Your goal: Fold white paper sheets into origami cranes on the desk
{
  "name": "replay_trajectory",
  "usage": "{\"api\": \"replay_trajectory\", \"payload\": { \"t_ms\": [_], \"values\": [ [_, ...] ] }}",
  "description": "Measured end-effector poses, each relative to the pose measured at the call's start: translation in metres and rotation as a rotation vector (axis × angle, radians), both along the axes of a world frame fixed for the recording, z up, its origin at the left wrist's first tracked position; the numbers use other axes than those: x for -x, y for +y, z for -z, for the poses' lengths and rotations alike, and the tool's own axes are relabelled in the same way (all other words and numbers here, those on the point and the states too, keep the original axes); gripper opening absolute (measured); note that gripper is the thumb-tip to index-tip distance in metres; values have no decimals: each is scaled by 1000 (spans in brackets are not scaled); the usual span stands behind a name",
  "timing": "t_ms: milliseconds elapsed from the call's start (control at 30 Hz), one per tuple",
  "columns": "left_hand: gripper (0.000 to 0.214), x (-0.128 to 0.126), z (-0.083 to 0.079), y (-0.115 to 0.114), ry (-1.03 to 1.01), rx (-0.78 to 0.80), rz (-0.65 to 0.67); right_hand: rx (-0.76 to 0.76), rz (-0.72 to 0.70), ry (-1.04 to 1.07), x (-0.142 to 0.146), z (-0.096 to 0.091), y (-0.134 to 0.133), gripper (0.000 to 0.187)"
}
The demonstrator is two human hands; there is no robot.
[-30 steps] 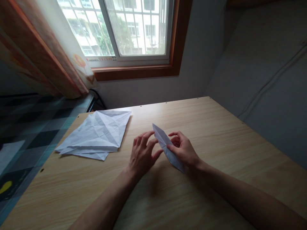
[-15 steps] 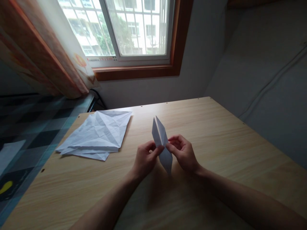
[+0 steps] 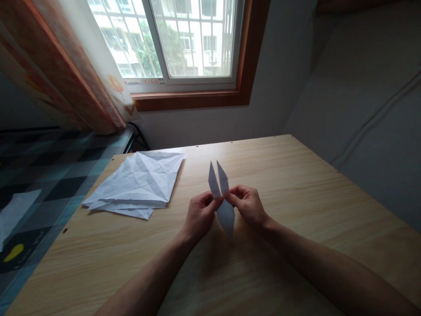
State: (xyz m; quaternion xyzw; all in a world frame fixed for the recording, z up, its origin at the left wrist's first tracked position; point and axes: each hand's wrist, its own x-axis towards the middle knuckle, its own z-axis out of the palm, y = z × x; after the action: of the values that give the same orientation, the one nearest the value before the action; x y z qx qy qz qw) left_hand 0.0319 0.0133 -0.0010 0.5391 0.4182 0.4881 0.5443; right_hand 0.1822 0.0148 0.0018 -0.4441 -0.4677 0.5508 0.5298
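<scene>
Since a second ago the left hand (image 3: 201, 213) has come in to grip the folded paper (image 3: 226, 215), which has turned so its two narrow points, now split apart, aim toward the far side. The paper is over the middle of the worktop (image 3: 302, 206), between the hands; whether its near tip touches the surface, I cannot tell. The left hand's fingers pinch its left edge, thumb on the near face; the fingers of the right hand (image 3: 249, 202) grasp its right edge the same way, and the two thumbs are close together. Left of the hands, well apart from them, creased sheets (image 3: 141, 177) lie in a pile at the far left of the worktop. Farther left is a checked cloth (image 3: 83, 153) with a white sheet (image 3: 18, 210) on it. Beyond the worktop's far edge are a window (image 3: 200, 41) and a curtain (image 3: 75, 66).
</scene>
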Motion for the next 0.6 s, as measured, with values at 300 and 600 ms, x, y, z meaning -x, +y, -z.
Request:
{"api": "replay_trajectory", "payload": {
  "t_ms": [300, 600],
  "values": [
    [39, -1, 11, 5, -99, 13, -111, -47, 132, 89, 2, 12, 2, 36],
    [29, 0, 8, 4, 40, -28, -119, -104, 85, -34, -1, 16, -3, 27]
  ]
}}
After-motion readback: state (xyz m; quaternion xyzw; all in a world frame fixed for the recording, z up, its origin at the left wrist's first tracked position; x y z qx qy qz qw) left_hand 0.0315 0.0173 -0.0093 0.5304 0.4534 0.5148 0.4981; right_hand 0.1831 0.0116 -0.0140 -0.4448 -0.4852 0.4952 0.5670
